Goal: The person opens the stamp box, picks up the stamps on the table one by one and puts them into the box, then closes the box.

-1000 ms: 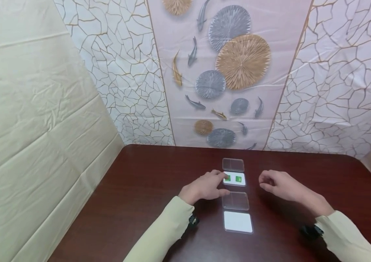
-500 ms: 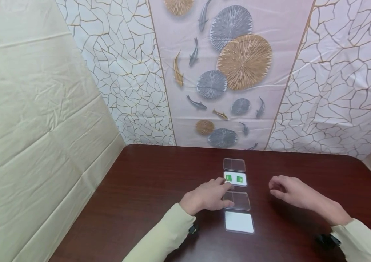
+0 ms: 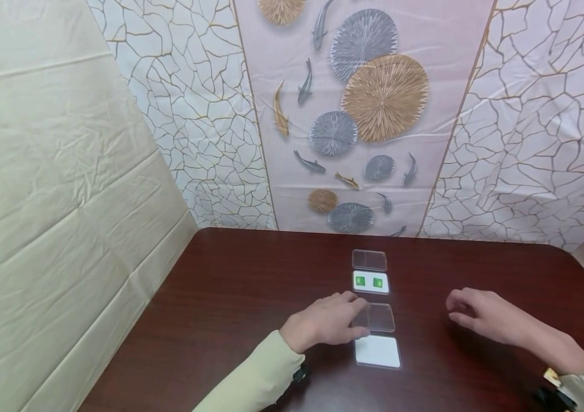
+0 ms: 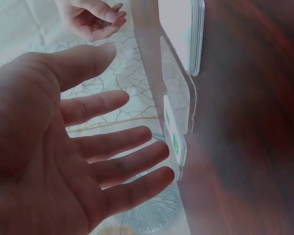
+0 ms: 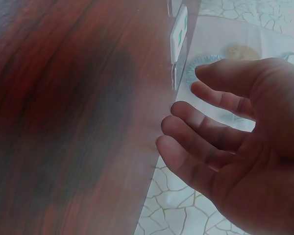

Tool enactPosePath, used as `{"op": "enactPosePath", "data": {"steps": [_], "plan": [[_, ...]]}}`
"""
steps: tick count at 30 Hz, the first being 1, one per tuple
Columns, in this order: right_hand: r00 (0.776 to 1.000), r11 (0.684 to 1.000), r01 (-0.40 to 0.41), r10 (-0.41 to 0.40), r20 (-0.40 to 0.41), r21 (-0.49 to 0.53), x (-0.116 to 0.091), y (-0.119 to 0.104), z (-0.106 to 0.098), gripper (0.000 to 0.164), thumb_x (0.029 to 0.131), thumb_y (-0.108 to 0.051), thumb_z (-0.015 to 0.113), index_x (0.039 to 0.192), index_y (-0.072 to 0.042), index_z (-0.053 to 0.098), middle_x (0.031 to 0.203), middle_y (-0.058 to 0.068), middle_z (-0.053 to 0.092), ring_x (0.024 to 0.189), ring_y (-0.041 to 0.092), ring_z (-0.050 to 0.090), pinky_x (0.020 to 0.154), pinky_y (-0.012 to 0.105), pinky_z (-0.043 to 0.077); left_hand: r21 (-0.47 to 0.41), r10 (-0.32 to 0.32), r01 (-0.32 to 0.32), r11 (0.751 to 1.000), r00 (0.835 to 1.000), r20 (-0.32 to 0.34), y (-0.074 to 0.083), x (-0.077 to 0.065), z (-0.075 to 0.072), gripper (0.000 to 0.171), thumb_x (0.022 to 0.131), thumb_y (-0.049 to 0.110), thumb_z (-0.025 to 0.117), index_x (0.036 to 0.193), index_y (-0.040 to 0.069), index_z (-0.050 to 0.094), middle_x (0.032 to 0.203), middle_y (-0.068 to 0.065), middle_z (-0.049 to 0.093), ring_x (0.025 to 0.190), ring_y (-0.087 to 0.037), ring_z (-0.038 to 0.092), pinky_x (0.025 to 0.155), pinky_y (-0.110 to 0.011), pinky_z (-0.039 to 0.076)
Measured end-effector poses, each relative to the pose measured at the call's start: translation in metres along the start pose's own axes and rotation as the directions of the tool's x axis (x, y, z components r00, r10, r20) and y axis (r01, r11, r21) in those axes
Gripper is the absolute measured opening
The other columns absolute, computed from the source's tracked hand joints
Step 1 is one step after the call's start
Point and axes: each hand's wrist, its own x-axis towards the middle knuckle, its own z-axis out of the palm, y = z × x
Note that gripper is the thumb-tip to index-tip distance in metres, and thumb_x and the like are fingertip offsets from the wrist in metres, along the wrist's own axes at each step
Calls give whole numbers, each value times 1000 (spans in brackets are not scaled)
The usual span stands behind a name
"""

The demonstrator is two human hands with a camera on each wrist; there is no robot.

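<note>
My left hand (image 3: pixel 325 321) is over the left part of a clear plastic lid (image 3: pixel 382 318), its fingers apart and holding nothing. In the left wrist view, the spread fingers of the left hand (image 4: pixel 54 127) show a gap to the lid. Just nearer lies a shallow clear case with a white insert (image 3: pixel 377 351), close below the left thumb. Beyond the lid is a similar white case with two small green squares (image 3: pixel 370 282), and behind it another clear lid (image 3: pixel 369 260). My right hand (image 3: pixel 495 317) hovers off to the right, fingers loosely curled around nothing.
The dark red-brown table (image 3: pixel 230 286) bears the cases and lids in one row running away from me. A patterned cloth (image 3: pixel 354 131) hangs behind its far edge. Pale cloth (image 3: pixel 65 229) hangs along the left side.
My left hand has moved back toward me, off the case with green squares and over the nearer lid. The right hand has drawn away to the right and nearer.
</note>
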Motion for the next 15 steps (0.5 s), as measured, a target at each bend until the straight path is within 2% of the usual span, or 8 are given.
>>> {"op": "enactPosePath", "data": {"steps": [5,8,15], "plan": [[999,999,31,-31,-12,-13,-8,6,0,16,84,-18,75,88,-25,61,82,-18,55,73,-7,48,60,25,44,19,1,-1,1000,1000,22,1,-6,2,48,93,47,62,136,25,55,132,1,59,115,-13,58,91,-29,52],[998,998,54,-55,-21,-20,-13,9,0,18,84,-19,76,88,-26,60,82,-21,54,73,-9,47,59,24,43,27,0,-1,1000,1000,29,1,-9,3,47,93,47,63,133,25,56,127,2,61,110,-11,59,88,-28,52],[996,997,79,-80,33,26,-31,15,0,18,85,-19,75,90,-25,59,77,-23,49,69,-10,41,56,21,37,14,17,-18,1000,999,35,1,-15,6,48,92,46,64,134,27,55,113,5,63,97,-7,58,81,-25,52]]}}
